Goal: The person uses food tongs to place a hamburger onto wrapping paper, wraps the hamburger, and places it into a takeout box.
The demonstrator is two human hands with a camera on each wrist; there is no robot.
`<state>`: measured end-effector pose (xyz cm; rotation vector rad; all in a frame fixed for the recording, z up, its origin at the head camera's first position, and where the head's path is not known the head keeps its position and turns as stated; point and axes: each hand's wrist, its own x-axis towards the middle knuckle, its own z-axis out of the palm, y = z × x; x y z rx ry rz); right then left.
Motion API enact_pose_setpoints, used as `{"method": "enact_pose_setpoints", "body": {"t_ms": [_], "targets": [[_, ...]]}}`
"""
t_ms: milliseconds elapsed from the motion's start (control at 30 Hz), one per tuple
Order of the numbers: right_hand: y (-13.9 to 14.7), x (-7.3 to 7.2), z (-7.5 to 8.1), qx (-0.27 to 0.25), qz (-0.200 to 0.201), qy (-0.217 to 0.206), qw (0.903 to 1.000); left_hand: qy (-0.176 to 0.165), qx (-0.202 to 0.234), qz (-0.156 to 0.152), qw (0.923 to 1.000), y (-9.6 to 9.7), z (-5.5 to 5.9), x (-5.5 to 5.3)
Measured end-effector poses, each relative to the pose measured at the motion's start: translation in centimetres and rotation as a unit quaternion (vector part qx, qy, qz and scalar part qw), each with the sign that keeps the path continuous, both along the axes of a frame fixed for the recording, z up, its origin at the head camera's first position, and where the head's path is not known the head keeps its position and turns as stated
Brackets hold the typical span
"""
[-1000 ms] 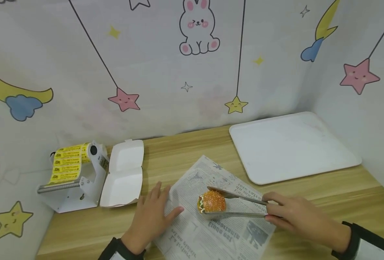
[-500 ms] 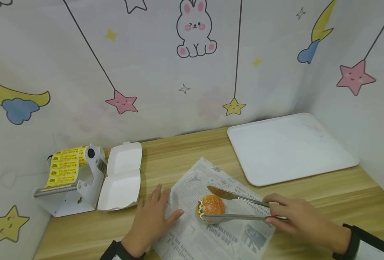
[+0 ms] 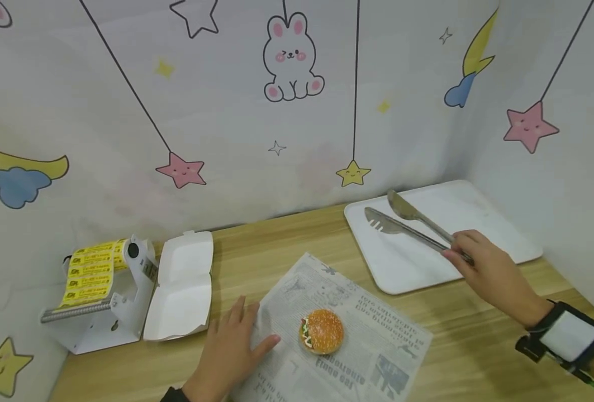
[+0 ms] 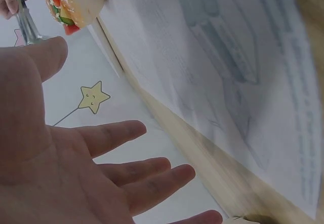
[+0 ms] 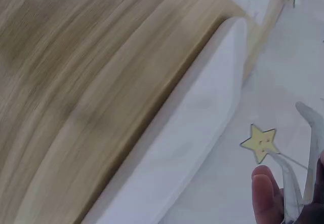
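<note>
A small sesame-bun burger sits on a sheet of newsprint-patterned paper laid on the wooden table. My right hand grips a pair of metal tongs by the handle end. Their two arms are spread apart with nothing between them, over the white tray. In the right wrist view the tongs show beside my fingers. My left hand is at the paper's left edge with its fingers spread, left of the burger. In the left wrist view its fingers are straight and hold nothing.
An opened white takeaway box lies left of the paper. Beside it, at the far left, stands a dispenser with a roll of yellow labels. A patterned wall covering rises behind the table.
The tongs have come away from the burger, and my right hand has carried them up and right over the tray. The burger stays on the paper. My left hand has barely moved.
</note>
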<state>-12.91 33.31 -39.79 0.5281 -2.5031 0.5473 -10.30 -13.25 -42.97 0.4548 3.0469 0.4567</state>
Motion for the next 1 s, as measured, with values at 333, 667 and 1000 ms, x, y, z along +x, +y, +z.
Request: {"method": "enact_pose_setpoints", "body": {"t_ms": [333, 667, 1000], "targets": [[2.9, -3.6, -3.9, 0.011, -0.086, -0.039, 0.9955, -0.003, 0.004, 0.009, 0.9999, -0.2, -0.1, 0.1], [4.0, -4.0, -6.1, 0.005, -0.112, -0.060, 0.9919, 0.008, 0.003, 0.002, 1.0000, -0.3, -0.4, -0.1], [4.1, -4.2, -6.7, 0.021, -0.135, -0.101, 0.9855, 0.007, 0.005, -0.001, 1.0000, -0.3, -0.4, -0.3]]}}
